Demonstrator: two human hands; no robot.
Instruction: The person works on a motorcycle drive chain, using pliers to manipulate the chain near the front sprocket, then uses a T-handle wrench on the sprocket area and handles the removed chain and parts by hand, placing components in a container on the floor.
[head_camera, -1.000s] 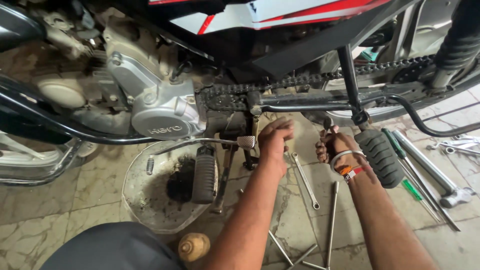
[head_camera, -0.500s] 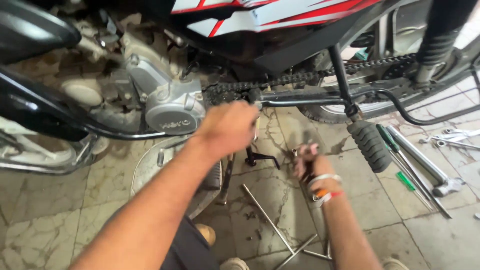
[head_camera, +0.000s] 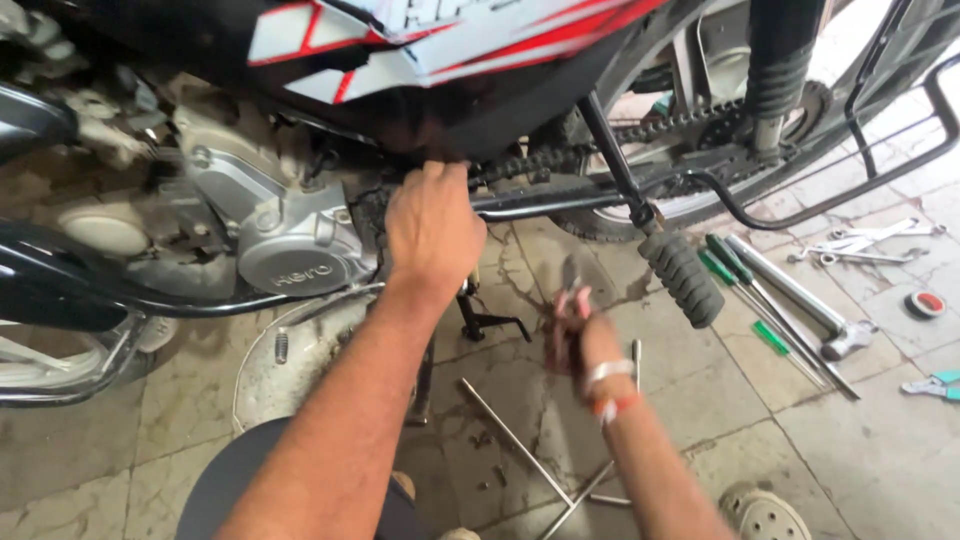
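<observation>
Under the motorcycle's mid frame, left hand (head_camera: 432, 228) raised to the dark underside beside the drive chain (head_camera: 540, 162), fingers curled in against the metal there, back of hand to camera; whether pinching anything, cannot tell. Just left of it, silver engine cover (head_camera: 290, 255), round and greasy. Lower and right, right hand (head_camera: 572, 325) blurred, closed round a small metal tool with jaws poking up, likely pliers (head_camera: 570, 285); wrist wrapped in white and orange bands. Right of that hand, black ribbed footrest (head_camera: 682, 278) hanging off a slanted black frame bar, apart from the fingers. Near floor between the arms: long thin steel rods (head_camera: 515, 440) crossed on stained tile floor (head_camera: 880, 440), plus a black bent bracket (head_camera: 490, 322) just below the left hand. Left of the forearm, round pale drain pan (head_camera: 300, 360) with a small bolt in it, partly hidden by the arm. Far right on the tiles: green-handled screwdrivers (head_camera: 735, 275), a long steel socket bar (head_camera: 800, 300), spanners (head_camera: 865, 245), a red and black tape roll (head_camera: 925, 303), teal-handled cutters (head_camera: 935, 383) at the edge. Bottom edge, sandal toe (head_camera: 765, 512) and dark knee.
</observation>
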